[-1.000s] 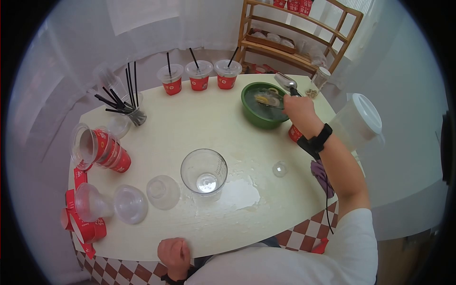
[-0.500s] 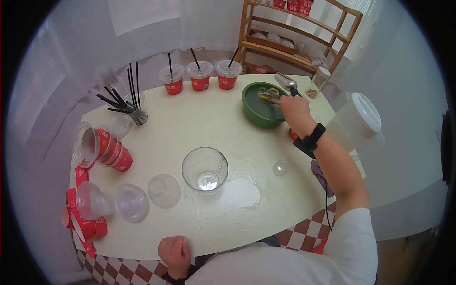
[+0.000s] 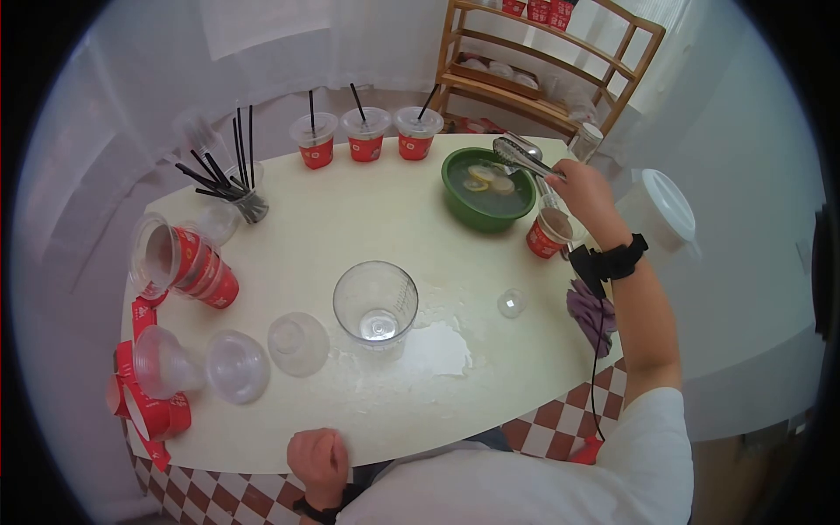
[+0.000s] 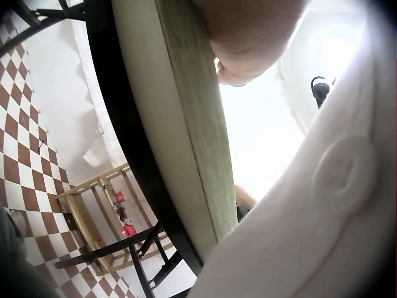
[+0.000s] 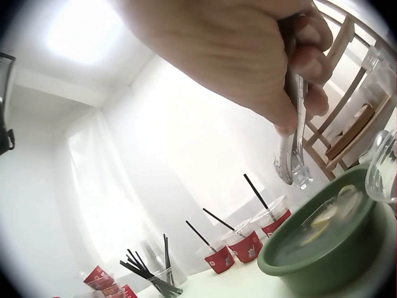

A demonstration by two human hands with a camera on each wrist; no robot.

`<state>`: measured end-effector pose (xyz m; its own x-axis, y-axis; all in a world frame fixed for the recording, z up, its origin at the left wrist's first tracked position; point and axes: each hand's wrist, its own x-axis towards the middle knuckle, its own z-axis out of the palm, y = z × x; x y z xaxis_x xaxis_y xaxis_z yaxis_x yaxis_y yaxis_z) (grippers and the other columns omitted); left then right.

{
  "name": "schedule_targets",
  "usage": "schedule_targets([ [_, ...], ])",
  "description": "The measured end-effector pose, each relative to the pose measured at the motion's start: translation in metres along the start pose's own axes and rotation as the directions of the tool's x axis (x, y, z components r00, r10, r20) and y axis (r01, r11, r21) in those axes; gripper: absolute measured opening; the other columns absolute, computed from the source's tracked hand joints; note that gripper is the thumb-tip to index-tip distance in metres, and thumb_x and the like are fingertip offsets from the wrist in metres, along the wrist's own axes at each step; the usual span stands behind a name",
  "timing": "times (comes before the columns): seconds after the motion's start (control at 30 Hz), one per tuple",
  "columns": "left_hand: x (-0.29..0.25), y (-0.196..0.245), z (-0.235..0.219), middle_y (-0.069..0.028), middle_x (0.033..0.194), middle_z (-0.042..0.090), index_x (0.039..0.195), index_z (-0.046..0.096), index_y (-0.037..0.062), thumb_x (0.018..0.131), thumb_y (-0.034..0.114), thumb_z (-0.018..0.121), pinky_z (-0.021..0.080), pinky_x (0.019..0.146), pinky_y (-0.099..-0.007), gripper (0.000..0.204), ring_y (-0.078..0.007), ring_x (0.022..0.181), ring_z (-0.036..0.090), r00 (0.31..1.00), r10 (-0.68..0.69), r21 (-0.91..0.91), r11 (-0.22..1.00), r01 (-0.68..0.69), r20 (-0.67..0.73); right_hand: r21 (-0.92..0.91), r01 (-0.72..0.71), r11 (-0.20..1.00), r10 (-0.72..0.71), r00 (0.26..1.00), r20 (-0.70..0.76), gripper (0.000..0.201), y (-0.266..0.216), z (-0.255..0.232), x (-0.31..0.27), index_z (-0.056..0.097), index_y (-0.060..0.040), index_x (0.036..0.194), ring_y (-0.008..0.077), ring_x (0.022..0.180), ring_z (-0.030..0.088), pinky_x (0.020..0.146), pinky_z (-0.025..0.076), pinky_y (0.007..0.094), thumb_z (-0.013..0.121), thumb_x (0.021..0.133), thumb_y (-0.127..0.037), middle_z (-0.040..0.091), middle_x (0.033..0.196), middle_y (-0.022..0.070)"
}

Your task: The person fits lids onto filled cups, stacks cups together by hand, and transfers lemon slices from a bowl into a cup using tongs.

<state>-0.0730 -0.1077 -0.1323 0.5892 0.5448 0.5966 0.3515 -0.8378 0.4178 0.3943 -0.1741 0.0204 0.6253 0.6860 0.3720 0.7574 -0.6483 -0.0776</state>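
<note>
Over the right rim of the green basin (image 3: 486, 219), my right hand (image 3: 584, 194) grips metal tongs (image 3: 523, 157). The basin holds liquid and yellow lemon slices (image 3: 479, 179). In the right wrist view the tongs (image 5: 290, 155) have a small clear piece (image 5: 302, 177) at their tips, and my right hand (image 5: 248, 62) pinches them. A red cup (image 3: 544, 240) with a clear rim stands beside the basin, below that hand. My left hand (image 3: 318, 464) rests loosely curled at the table's front edge, holding nothing.
A clear measuring jug (image 3: 376, 306) stands mid-table beside a puddle (image 3: 439, 348). Three lidded red cups (image 3: 366, 144) line the back. Straws (image 3: 234, 188), stacked cups (image 3: 208, 278) and clear lids (image 3: 237, 367) are on the left; a lidded pitcher (image 3: 656, 214) and purple cloth (image 3: 591, 317) on the right.
My right hand has lifted the tongs out of the basin's liquid and moved slightly right, uncovering the lemon slices and the red cup. The left hand has stayed in place.
</note>
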Motion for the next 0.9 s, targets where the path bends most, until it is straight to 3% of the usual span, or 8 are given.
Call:
schedule_targets([
  [0.23, 0.000, 0.000, 0.000, -0.0100, 0.076, 0.059, 0.082, 0.055, 0.0033, 0.076, 0.005, 0.061, 0.041, 0.056, -0.0386, 0.009, -0.0288, 0.064, 0.054, 1.000, 0.000, -0.003, 1.000, 0.000, -0.021, -0.123, 0.038, 0.992, -0.028, 0.996, 0.085, 0.023, -0.007, 0.033, 0.000, 0.059, -0.0045, 0.083, 0.0340, 0.074, 0.061, 0.063, 0.048, 0.0435, 0.060, 0.084, -0.028, 0.063, 0.077, 0.0152],
  [0.3, 0.001, 0.000, 0.001, -0.0099, 0.075, 0.059, 0.081, 0.055, 0.0033, 0.076, 0.005, 0.061, 0.041, 0.056, -0.0386, 0.008, -0.0287, 0.064, 0.054, 1.000, -0.002, 0.001, 1.000, 0.002, -0.021, -0.176, 0.109, 0.978, -0.102, 0.994, 0.047, 0.024, -0.008, 0.044, 0.003, 0.058, -0.0037, 0.082, 0.0342, 0.074, 0.062, 0.063, 0.048, 0.0430, 0.059, 0.085, -0.027, 0.063, 0.076, 0.0155],
  [0.4, 0.000, 0.000, 0.002, -0.0096, 0.075, 0.059, 0.080, 0.055, 0.0034, 0.076, 0.005, 0.061, 0.041, 0.056, -0.0386, 0.008, -0.0287, 0.064, 0.054, 1.000, 0.000, 0.004, 1.000, 0.001, -0.022, -0.160, 0.111, 0.981, -0.105, 0.993, 0.048, 0.024, -0.011, 0.052, 0.009, 0.053, -0.0033, 0.084, 0.0344, 0.076, 0.060, 0.064, 0.047, 0.0442, 0.058, 0.085, -0.027, 0.061, 0.076, 0.0162],
  [0.5, 0.001, -0.001, 0.001, -0.0096, 0.075, 0.059, 0.080, 0.055, 0.0036, 0.075, 0.005, 0.061, 0.041, 0.057, -0.0386, 0.008, -0.0287, 0.064, 0.054, 1.000, -0.007, 0.004, 1.000, 0.007, -0.028, -0.162, 0.092, 0.983, -0.104, 0.992, -0.064, 0.025, -0.013, 0.042, 0.011, 0.056, -0.0022, 0.083, 0.0320, 0.073, 0.063, 0.061, 0.049, 0.0411, 0.059, 0.085, -0.027, 0.063, 0.075, 0.0137],
  [0.63, 0.002, 0.001, 0.001, -0.0098, 0.075, 0.059, 0.080, 0.055, 0.0035, 0.073, 0.004, 0.061, 0.042, 0.057, -0.0385, 0.009, -0.0287, 0.065, 0.055, 1.000, -0.009, 0.009, 1.000, 0.009, -0.011, -0.208, 0.120, 0.971, -0.142, 0.985, -0.096, 0.025, -0.010, 0.027, 0.003, 0.055, -0.0026, 0.083, 0.0307, 0.072, 0.063, 0.060, 0.049, 0.0406, 0.061, 0.083, -0.027, 0.063, 0.076, 0.0126],
  [0.9, 0.002, 0.000, 0.001, -0.0099, 0.075, 0.059, 0.080, 0.055, 0.0030, 0.073, 0.004, 0.062, 0.042, 0.057, -0.0384, 0.010, -0.0284, 0.065, 0.055, 1.000, -0.009, -0.003, 1.000, 0.009, 0.001, -0.298, 0.309, 0.903, -0.308, 0.950, 0.050, 0.024, -0.023, 0.025, -0.013, 0.056, -0.0051, 0.081, 0.0257, 0.069, 0.064, 0.057, 0.050, 0.0356, 0.066, 0.075, -0.026, 0.063, 0.075, 0.0098],
])
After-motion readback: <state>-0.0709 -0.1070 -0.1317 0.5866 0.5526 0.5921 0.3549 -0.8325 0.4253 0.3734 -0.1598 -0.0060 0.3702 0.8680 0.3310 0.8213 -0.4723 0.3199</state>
